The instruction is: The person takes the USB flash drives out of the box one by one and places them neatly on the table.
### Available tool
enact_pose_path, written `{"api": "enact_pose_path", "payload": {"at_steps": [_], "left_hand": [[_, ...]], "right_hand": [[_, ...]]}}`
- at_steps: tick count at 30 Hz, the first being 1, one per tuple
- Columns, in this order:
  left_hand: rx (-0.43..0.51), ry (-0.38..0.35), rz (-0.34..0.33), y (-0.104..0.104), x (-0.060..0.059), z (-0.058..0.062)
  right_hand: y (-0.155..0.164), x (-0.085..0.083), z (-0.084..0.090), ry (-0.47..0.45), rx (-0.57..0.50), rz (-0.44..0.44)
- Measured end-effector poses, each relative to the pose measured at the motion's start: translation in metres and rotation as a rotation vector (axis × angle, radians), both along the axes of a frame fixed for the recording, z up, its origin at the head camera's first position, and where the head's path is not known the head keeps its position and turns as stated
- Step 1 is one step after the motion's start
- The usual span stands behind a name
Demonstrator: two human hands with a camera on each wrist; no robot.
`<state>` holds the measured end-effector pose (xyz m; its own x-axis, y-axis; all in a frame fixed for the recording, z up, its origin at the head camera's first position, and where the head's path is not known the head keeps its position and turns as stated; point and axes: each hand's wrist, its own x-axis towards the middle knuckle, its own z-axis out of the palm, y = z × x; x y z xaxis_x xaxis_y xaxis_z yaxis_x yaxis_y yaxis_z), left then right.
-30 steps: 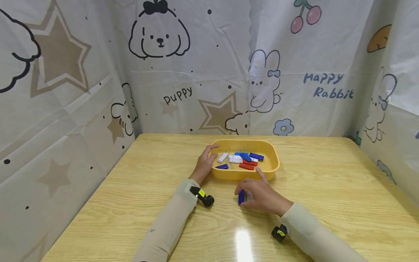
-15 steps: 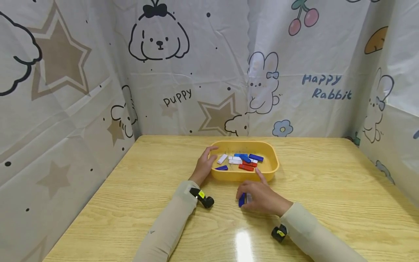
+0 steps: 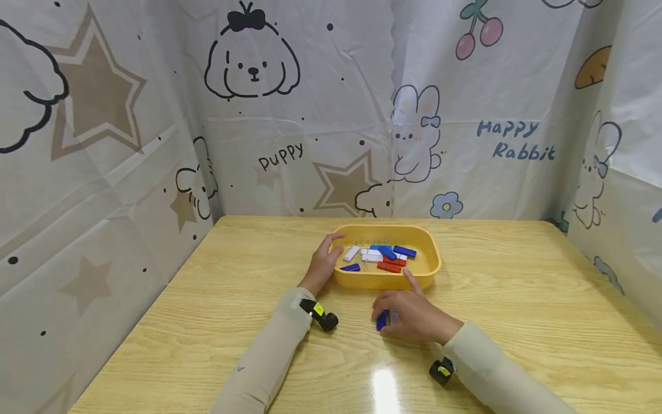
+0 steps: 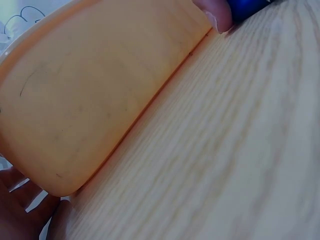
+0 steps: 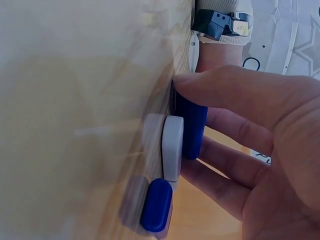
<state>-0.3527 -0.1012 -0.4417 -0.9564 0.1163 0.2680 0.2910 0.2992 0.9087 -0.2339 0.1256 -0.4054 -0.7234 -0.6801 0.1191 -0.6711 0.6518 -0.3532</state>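
My left hand rests at the left end of a yellow plastic tub, fingers around its corner; in the left wrist view the fingers of that hand lie against the tub wall. In front of the tub, my right hand pinches a dark blue block with rounded ends between thumb and fingers, low over the table. Right beside it stands a white block, and past that another blue block. The right index finger stretches towards the tub's near rim.
Inside the tub lie several blocks: white ones, red ones and blue ones. The wooden table ends at a patterned cloth at the back and sides.
The head view has tipped slightly, so the scene sits lower. The blue block in my right hand has shifted a little towards the person; my left hand stays at the tub.
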Motion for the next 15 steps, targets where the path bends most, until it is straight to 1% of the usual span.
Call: {"api": "enact_pose_path", "payload": {"at_steps": [4, 9, 15], "left_hand": [[0.001, 0.004, 0.001, -0.0003, 0.0012, 0.0014], [0.005, 0.006, -0.006, -0.0005, 0.0006, 0.0013], [0.000, 0.005, 0.002, -0.0004, -0.0003, 0.0003]], "right_hand": [[-0.0007, 0.0002, 0.0014, 0.018, 0.018, 0.009], [-0.0023, 0.0014, 0.0030, 0.019, 0.034, -0.010], [-0.0030, 0.0020, 0.0029, 0.015, 0.038, -0.027]]}}
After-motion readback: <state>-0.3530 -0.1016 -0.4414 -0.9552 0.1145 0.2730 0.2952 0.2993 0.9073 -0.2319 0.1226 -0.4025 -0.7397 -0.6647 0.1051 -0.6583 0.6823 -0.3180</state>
